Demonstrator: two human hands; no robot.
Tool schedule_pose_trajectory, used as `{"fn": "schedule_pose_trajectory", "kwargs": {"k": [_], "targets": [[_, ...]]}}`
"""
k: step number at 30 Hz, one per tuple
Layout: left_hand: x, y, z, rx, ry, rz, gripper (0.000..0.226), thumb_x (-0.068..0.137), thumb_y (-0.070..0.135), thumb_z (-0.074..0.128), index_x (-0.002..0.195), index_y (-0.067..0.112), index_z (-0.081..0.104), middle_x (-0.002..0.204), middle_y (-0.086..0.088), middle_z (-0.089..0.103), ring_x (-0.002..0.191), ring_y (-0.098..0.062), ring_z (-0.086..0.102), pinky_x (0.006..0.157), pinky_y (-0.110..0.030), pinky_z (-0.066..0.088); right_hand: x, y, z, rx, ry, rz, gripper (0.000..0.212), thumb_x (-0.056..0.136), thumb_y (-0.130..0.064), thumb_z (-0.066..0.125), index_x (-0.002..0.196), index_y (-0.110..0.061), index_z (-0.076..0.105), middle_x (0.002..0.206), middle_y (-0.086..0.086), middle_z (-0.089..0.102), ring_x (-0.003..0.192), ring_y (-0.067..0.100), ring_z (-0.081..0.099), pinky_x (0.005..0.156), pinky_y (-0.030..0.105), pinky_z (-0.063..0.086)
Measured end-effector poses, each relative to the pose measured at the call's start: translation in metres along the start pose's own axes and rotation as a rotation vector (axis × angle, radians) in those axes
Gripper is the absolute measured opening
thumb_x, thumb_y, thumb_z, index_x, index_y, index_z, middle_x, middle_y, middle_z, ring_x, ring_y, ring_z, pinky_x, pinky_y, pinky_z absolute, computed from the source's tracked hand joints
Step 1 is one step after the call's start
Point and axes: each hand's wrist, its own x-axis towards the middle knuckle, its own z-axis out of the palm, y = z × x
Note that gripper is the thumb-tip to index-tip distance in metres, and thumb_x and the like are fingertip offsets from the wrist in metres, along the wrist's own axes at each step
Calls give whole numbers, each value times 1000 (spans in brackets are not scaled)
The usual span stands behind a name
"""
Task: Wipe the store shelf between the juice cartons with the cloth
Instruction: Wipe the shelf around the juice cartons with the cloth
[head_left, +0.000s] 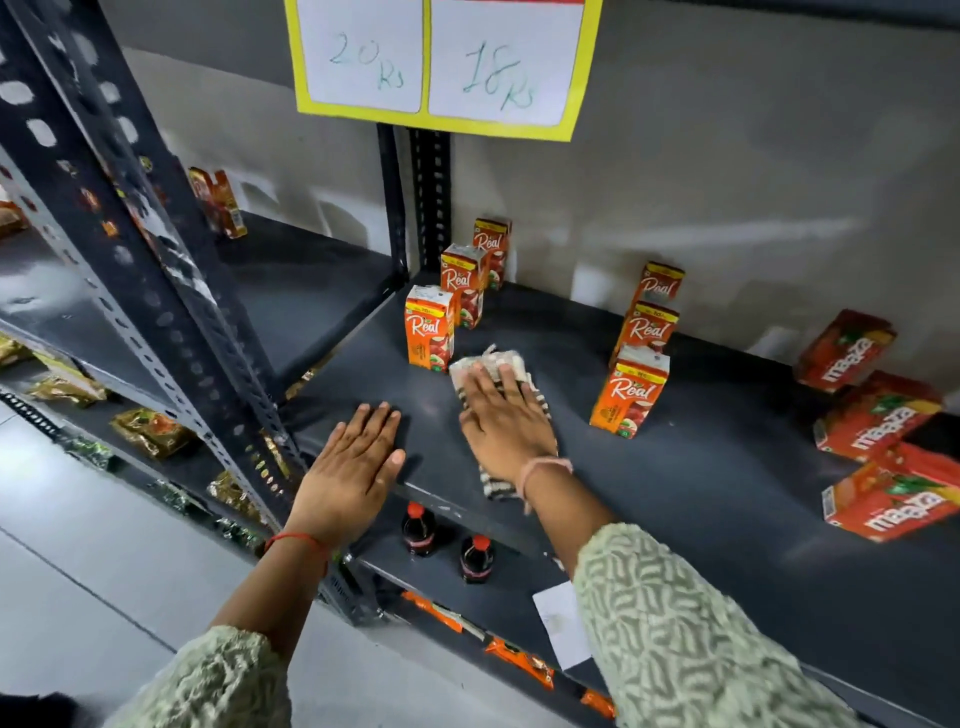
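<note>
The right hand (506, 423) was flat on the cloth (493, 364), fingers spread and pressing it down on the dark shelf (649, 493) rather than gripping it, so palm open over the fabric. The cloth was a checked beige and dark rag, bunched up ahead of the fingertips, with a striped end sticking out under the wrist right at the shelf's front edge. It sat in the gap between the two rows of Real juice cartons, much closer to the left row (457, 296), its far corner just beside the front carton there. The right row (641, 353) stood well apart from the cloth, three cartons running back toward the rear edge. The left hand (358, 457) was also open and flat, holding nothing, resting on the front edge of the shelf near its left corner, next to the slotted upright (156, 291). Over by the right end of the shelf lay a few Maaza boxes (878, 421), some tipped at angles. Two cola bottles (447, 543) stood on the shelf below, and a yellow price sign (441, 62) reading 20 Rs and 18 Rs hung above.
</note>
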Motion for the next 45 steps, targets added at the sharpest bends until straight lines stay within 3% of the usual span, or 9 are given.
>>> {"fn": "schedule_pose_trajectory", "kwargs": {"k": [5, 13, 17, 20, 28, 33, 36, 40, 45], "targets": [[-2, -2, 8, 3, 84, 35, 88, 73, 70, -15, 139, 18, 11, 147, 10, 6, 138, -8, -3, 103, -7, -22, 79, 28, -9, 53, 117, 132, 59, 93, -20, 30, 149, -19, 9, 160, 10, 4, 147, 31, -1, 121, 44, 3], [-2, -8, 14, 101, 105, 17, 59, 92, 51, 5, 138, 17, 20, 147, -1, 23, 133, 5, -22, 110, -15, -12, 116, 65, -18, 191, 449, 680, 57, 88, -24, 44, 141, -9, 32, 151, 26, 25, 141, 42, 17, 116, 50, 10], [-1, -7, 13, 88, 101, 24, 61, 91, 51, 4, 138, 17, 22, 147, 0, 23, 135, 4, -19, 109, -14, -13, 119, 60, -17, 56, 158, 477, 56, 94, -24, 30, 148, -18, 16, 159, 13, 7, 146, 33, 6, 121, 45, 2], [-2, -3, 11, 54, 120, 46, 76, 83, 61, -6, 139, 17, 18, 149, 2, 17, 139, -7, -3, 106, -10, -17, 80, 34, -4, 17, 122, 222, 57, 95, -21, 29, 149, -20, 9, 160, 11, -2, 147, 31, -5, 120, 41, -4], [-2, 4, 3, -92, 30, 1, 88, 71, 65, -1, 141, 15, 14, 154, -3, 12, 134, -4, -3, 115, -26, 0, -77, -7, 4, 70, 51, -233, 68, 82, -42, 11, 146, -23, 25, 158, 3, 16, 146, 19, 4, 114, 31, -8], [-12, 47, 19, 14, 66, 203, 85, 84, 61, -6, 134, 5, 34, 144, -13, 38, 134, -22, 20, 110, -22, 1, -161, 41, -2, 33, 106, -16, 65, 84, -48, 14, 146, -29, 20, 155, -9, 1, 137, 10, -13, 116, 25, -6], [-15, 85, 33, 40, 13, 278, 75, 90, 53, 0, 132, 5, 39, 139, -13, 45, 130, -28, 30, 107, -20, -3, -177, 84, -11, -1, 49, 202, 70, 81, -58, 6, 147, -35, 7, 152, -15, -13, 141, 7, -15, 119, 36, 0], [-12, 121, 47, 100, 8, 360, 69, 93, 48, 2, 130, 5, 40, 136, -13, 49, 129, -29, 35, 107, -23, -2, -145, 130, -23, 1, 44, 360, 56, 97, -42, 28, 148, -32, 8, 160, -5, -5, 147, 16, -6, 118, 44, 2], [-5, 142, 62, 115, -2, 358, 66, 94, 46, 4, 129, 5, 42, 134, -12, 52, 131, -19, 22, 109, -25, 1, -78, 179, -37, 13, 55, 424, 56, 97, -38, 26, 148, -29, 4, 160, -2, -4, 147, 20, -6, 119, 45, 2]]}}
